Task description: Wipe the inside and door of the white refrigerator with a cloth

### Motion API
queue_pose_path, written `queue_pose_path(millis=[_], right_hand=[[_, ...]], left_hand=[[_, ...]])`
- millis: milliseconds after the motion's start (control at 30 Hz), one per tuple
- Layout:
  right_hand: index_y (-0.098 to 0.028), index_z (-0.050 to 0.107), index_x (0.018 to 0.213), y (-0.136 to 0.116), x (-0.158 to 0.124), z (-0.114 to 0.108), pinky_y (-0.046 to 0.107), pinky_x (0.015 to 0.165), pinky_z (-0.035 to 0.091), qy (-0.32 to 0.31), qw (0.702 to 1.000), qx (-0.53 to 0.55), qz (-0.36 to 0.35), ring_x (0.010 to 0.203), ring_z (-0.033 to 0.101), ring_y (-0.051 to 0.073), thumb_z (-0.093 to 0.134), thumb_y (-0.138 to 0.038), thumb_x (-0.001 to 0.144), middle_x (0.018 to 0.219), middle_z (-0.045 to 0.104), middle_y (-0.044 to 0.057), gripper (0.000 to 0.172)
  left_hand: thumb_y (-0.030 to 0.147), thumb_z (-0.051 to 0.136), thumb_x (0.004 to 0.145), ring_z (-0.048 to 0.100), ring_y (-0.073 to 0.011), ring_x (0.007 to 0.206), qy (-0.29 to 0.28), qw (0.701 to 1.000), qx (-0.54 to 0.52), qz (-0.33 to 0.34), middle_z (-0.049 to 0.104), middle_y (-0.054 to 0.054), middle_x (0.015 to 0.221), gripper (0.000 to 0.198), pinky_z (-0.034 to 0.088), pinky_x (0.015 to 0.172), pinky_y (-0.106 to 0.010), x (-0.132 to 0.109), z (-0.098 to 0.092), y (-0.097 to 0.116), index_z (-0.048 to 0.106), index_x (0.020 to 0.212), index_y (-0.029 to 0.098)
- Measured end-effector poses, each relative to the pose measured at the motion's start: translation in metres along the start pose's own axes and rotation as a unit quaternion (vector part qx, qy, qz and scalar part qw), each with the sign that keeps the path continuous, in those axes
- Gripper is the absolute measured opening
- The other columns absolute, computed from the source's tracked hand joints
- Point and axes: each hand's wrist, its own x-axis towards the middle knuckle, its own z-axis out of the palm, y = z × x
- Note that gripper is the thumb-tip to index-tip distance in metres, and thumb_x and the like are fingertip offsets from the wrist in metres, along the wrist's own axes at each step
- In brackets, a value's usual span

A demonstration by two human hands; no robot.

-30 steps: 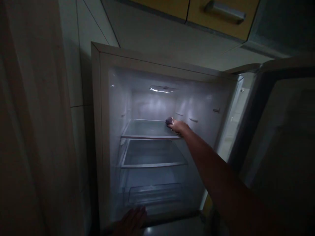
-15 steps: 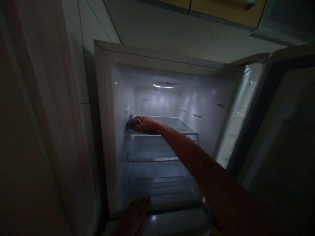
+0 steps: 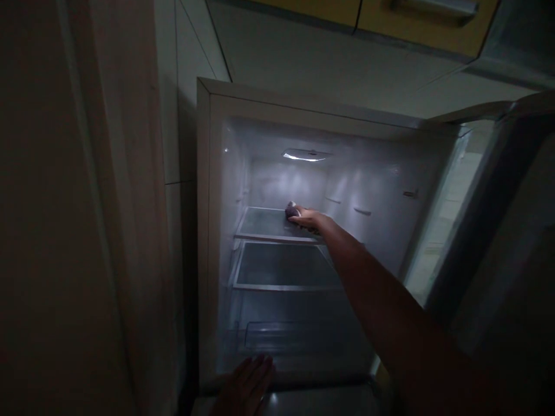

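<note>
Though dim, what's likely cloth (image 3: 292, 212) moved right.

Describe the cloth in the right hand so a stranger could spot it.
Start at the open fridge, then its lit ceiling lamp. Drop to the top shelf beneath it, where the right hand is. The cloth is the dark, bunched thing in that hand's grip, standing out against the paler shelf and back wall.

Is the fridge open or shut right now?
Open: the fridge has its door swung aside, and the right hand is inside, at the top shelf.
</note>
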Motion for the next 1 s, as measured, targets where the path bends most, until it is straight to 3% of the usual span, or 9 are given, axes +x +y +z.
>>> queue_pose_path(millis=[100,167,233,333,467,567,767,867,1000], right_hand=[[-0.03,0.058,0.153,-0.064,0.014,0.027,0.033,0.077,0.056,-0.037,0.999,-0.032,-0.005,0.072,0.069,0.02,0.065,-0.064,0.1,0.088,0.074,0.001,0.064],[-0.038,0.06,0.151,-0.104,0.011,0.043,0.033,0.084,0.056,-0.027,0.998,-0.045,-0.042,0.089,0.072,0.022,0.072,-0.069,0.093,0.108,0.076,0.003,0.067],[-0.039,0.056,0.155,-0.132,-0.006,0.057,0.041,0.096,0.056,0.013,0.996,-0.061,-0.059,0.111,0.069,0.03,0.072,-0.068,0.093,0.128,0.071,0.008,0.07],[-0.034,0.049,0.161,-0.146,-0.049,0.083,0.058,0.107,0.048,0.123,0.986,-0.1,-0.061,0.13,0.056,0.041,0.064,-0.065,0.099,0.143,0.059,0.018,0.071],[-0.041,0.049,0.161,-0.133,-0.1,0.126,0.064,0.112,0.041,0.205,0.953,-0.167,-0.148,0.138,0.045,0.043,0.062,-0.058,0.101,0.151,0.048,0.019,0.064],[-0.045,0.052,0.159,-0.118,-0.117,0.155,0.06,0.113,0.041,0.177,0.957,-0.147,-0.175,0.14,0.044,0.041,0.055,-0.054,0.105,0.155,0.045,0.016,0.055],[-0.041,0.059,0.154,-0.085,-0.115,0.201,0.049,0.108,0.051,0.024,0.996,-0.029,-0.086,0.134,0.056,0.036,0.07,-0.069,0.095,0.149,0.057,0.012,0.067],[-0.041,0.065,0.148,-0.06,-0.096,0.207,0.044,0.099,0.056,-0.011,0.999,-0.022,-0.047,0.12,0.067,0.032,0.073,-0.074,0.09,0.134,0.068,0.008,0.067],[-0.034,0.068,0.146,-0.003,-0.072,0.184,0.046,0.103,0.054,0.009,0.999,-0.026,0.027,0.122,0.069,0.034,0.074,-0.065,0.092,0.133,0.071,0.011,0.062]], left_hand=[[0.018,0.042,0.102,0.064,-0.0139,0.136,-0.018,1.0,-0.004,-0.005,0.059,0.007,0.163,0.059,0.057,0.108,-0.028,0.001,-0.009,0.002,0.054,0.16,0.026],[0.017,0.041,0.101,0.064,-0.0141,0.136,-0.028,1.0,-0.007,-0.006,0.057,0.007,0.164,0.061,0.057,0.107,-0.028,0.003,-0.016,0.002,0.053,0.16,0.025],[0.017,0.043,0.101,0.063,-0.015,0.139,-0.037,0.999,-0.017,-0.008,0.056,0.006,0.165,0.062,0.057,0.109,-0.028,0.005,-0.022,0.002,0.051,0.162,0.024],[0.018,0.045,0.102,0.061,-0.0157,0.141,-0.04,0.998,-0.045,-0.011,0.056,0.004,0.165,0.063,0.055,0.112,-0.028,0.007,-0.027,0.0,0.047,0.164,0.022],[0.02,0.046,0.103,0.061,-0.0155,0.141,-0.037,0.997,-0.062,-0.01,0.059,0.003,0.163,0.061,0.054,0.112,-0.026,0.008,-0.027,-0.003,0.047,0.165,0.022],[0.018,0.046,0.101,0.059,-0.0163,0.143,-0.045,0.997,-0.063,-0.012,0.057,0.004,0.165,0.064,0.054,0.113,-0.027,0.005,-0.026,-0.003,0.047,0.165,0.023],[0.014,0.046,0.099,0.058,-0.0155,0.144,-0.053,0.994,-0.088,-0.029,0.056,0.004,0.166,0.068,0.051,0.116,-0.026,0.002,-0.025,-0.001,0.045,0.166,0.024],[0.007,0.044,0.094,0.059,-0.0147,0.142,-0.051,0.995,-0.086,-0.023,0.057,0.004,0.165,0.073,0.05,0.115,-0.026,0.0,-0.02,-0.002,0.046,0.165,0.023],[0.011,0.045,0.098,0.063,-0.0154,0.136,-0.033,0.996,-0.076,-0.021,0.064,0.003,0.159,0.065,0.053,0.111,-0.025,-0.004,-0.005,-0.002,0.052,0.161,0.024]])
